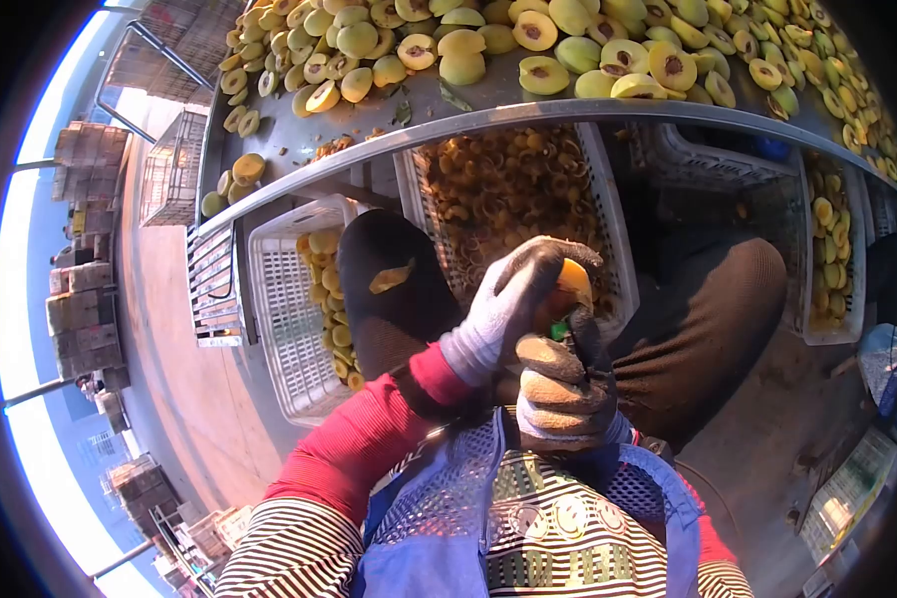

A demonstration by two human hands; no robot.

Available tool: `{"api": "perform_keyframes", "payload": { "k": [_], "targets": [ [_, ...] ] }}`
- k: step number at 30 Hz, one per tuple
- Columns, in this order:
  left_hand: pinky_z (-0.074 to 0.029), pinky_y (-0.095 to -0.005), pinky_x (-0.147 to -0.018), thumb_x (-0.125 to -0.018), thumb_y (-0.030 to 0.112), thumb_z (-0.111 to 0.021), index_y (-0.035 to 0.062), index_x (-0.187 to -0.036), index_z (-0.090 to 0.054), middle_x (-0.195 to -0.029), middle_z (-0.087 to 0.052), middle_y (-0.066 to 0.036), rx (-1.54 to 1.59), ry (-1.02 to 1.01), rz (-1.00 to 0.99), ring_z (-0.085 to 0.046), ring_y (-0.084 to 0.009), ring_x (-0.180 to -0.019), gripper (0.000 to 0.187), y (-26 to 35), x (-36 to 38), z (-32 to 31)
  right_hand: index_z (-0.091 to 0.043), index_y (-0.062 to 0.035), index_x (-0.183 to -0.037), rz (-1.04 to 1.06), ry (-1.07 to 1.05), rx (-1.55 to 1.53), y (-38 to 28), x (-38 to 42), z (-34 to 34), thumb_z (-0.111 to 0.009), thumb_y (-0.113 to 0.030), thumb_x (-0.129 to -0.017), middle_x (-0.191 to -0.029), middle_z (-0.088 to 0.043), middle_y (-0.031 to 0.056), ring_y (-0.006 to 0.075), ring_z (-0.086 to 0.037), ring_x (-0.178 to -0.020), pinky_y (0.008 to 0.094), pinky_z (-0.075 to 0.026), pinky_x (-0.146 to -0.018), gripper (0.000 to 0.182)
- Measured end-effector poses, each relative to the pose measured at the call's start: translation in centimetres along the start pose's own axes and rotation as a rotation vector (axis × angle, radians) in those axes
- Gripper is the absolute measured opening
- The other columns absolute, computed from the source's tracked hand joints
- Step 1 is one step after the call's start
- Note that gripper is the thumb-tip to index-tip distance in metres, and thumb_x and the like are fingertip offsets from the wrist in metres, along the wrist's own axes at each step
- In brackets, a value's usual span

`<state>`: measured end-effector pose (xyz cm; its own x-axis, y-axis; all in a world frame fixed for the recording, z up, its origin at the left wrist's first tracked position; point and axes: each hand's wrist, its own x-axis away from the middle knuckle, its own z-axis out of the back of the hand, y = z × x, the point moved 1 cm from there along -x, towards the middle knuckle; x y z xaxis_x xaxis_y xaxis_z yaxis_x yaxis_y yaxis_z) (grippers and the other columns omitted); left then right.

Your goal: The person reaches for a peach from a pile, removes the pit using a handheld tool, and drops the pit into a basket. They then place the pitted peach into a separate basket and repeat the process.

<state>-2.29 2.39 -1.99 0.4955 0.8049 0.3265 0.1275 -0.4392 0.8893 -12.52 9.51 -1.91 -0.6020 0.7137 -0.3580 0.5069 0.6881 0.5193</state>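
My left hand [513, 299], in a grey and dark work glove, has its fingers closed round an orange-yellow fruit piece [574, 282]. Just below and to the right, my right hand [565, 389], gloved too, is wrapped round a small tool with a green part [560, 331]; its working end is hidden against the fruit. Both hands are close together above my lap. Beyond them stands a crate [608, 219] filled with brown-orange peelings [508, 189]. A strip of peel [393, 276] lies on my trouser leg.
A metal table [369, 149] with a raised rim holds many halved green-yellow fruits [461, 58]. Crates with fruit halves stand at left [269, 299] and right [835, 324]. A slatted crate [217, 284] is beside the left one. Stacked crates [80, 309] line the far left.
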Motion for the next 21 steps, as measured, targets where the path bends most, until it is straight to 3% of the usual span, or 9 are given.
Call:
{"api": "perform_keyframes", "payload": {
  "k": [3, 5, 7, 8, 9, 13, 15, 16, 21],
  "targets": [
    [-0.048, -0.0251, -0.082, -0.099, 0.04, -0.045, 0.0018, -0.113, -0.059, -0.093, -0.063, -0.005, 0.425, 0.318, 0.085, -0.059, -0.0126, -0.086, 0.043, -2.5, 1.0, -1.8, -0.045, -0.0092, -0.081, 0.064, -0.036, 0.099, -0.5, 0.3, 0.2, -0.043, -0.049, -0.097, -0.056, -0.044, -0.0006, 0.0071, -0.043, -0.042, 0.0215, -0.036, -0.035, 0.043],
    [-0.049, -0.027, -0.083, -0.098, 0.04, -0.046, 0.0021, -0.115, -0.058, -0.1, -0.062, -0.007, 0.459, 0.455, 0.01, -0.061, -0.0157, -0.089, 0.043, -3.2, 1.5, 1.2, -0.042, -0.0101, -0.076, 0.159, 0.194, 0.071, -1.2, 1.0, 0.5, -0.036, -0.053, -0.098, -0.054, -0.04, -0.001, 0.008, -0.035, -0.038, 0.0226, -0.028, -0.032, 0.048],
    [-0.05, -0.0274, -0.08, -0.097, 0.041, -0.048, 0.0006, -0.112, -0.057, -0.1, -0.061, -0.009, 0.092, 0.564, -0.36, -0.06, -0.016, -0.088, 0.044, -0.1, 3.4, 5.8, -0.044, -0.0096, -0.079, 0.132, 0.301, -0.018, -2.0, 2.2, 2.3, -0.037, -0.05, -0.098, -0.053, -0.037, -0.0009, 0.0078, -0.035, -0.037, 0.0229, -0.028, -0.031, 0.046],
    [-0.05, -0.0285, -0.082, -0.097, 0.036, -0.05, 0.0001, -0.111, -0.058, -0.099, -0.062, -0.009, 0.187, 0.87, -0.407, -0.061, -0.0164, -0.09, 0.039, 0.1, 5.1, 10.0, -0.046, -0.0087, -0.081, 0.128, 0.348, 0.006, -1.8, 2.2, 2.2, -0.037, -0.05, -0.098, -0.053, -0.036, -0.0009, 0.0076, -0.033, -0.037, 0.0227, -0.028, -0.03, 0.046],
    [-0.05, -0.0294, -0.08, -0.097, 0.034, -0.05, -0.0003, -0.109, -0.06, -0.098, -0.062, -0.009, -0.388, 0.956, -0.505, -0.061, -0.0163, -0.09, 0.037, 3.9, 6.4, 10.9, -0.048, -0.0077, -0.083, 0.119, 0.385, 0.038, -1.9, 2.0, 2.0, -0.037, -0.05, -0.098, -0.053, -0.036, -0.0009, 0.0075, -0.032, -0.036, 0.0225, -0.028, -0.03, 0.046],
    [-0.049, -0.037, -0.08, -0.089, 0.024, -0.059, 0.0051, -0.11, -0.061, -0.099, -0.062, -0.021, -1.737, 0.847, -0.009, -0.062, -0.033, -0.092, 0.028, 8.5, 6.0, 19.9, -0.05, -0.0068, -0.086, 0.115, 0.449, 0.14, -3.2, 1.3, 2.6, -0.039, -0.052, -0.097, -0.053, -0.035, -0.0017, 0.007, -0.029, -0.035, 0.0223, -0.026, -0.029, 0.047],
    [-0.049, -0.0389, -0.078, -0.087, 0.027, -0.063, 0.0062, -0.107, -0.063, -0.098, -0.064, -0.016, -1.279, 0.762, -0.347, -0.063, -0.0329, -0.087, 0.029, 12.3, 0.8, 13.0, -0.052, -0.0068, -0.083, 0.127, 0.515, 0.169, -3.6, 0.7, 2.8, -0.04, -0.052, -0.096, -0.053, -0.035, -0.002, 0.007, -0.028, -0.035, 0.0221, -0.025, -0.029, 0.049],
    [-0.049, -0.0331, -0.072, -0.088, 0.02, -0.064, 0.0024, -0.104, -0.064, -0.09, -0.066, -0.013, -1.297, 0.663, -0.424, -0.064, -0.0199, -0.08, 0.023, 12.8, -2.6, 12.8, -0.053, -0.0072, -0.082, 0.131, 0.622, 0.266, -3.7, 0.6, 2.9, -0.041, -0.053, -0.096, -0.052, -0.035, -0.0025, 0.0068, -0.028, -0.035, 0.0221, -0.025, -0.03, 0.049],
    [-0.047, -0.0408, -0.089, -0.076, 0.055, -0.066, 0.0153, -0.13, -0.049, -0.11, -0.061, -0.017, -1.831, 0.525, -0.136, -0.058, -0.0322, -0.108, 0.069, 13.3, -18.5, 11.4, -0.061, -0.0064, -0.089, 0.154, 0.62, 0.293, -5.0, 1.8, 4.1, -0.04, -0.053, -0.096, -0.057, -0.042, -0.0019, 0.0072, -0.033, -0.039, 0.0228, -0.027, -0.036, 0.052]
  ]
}}
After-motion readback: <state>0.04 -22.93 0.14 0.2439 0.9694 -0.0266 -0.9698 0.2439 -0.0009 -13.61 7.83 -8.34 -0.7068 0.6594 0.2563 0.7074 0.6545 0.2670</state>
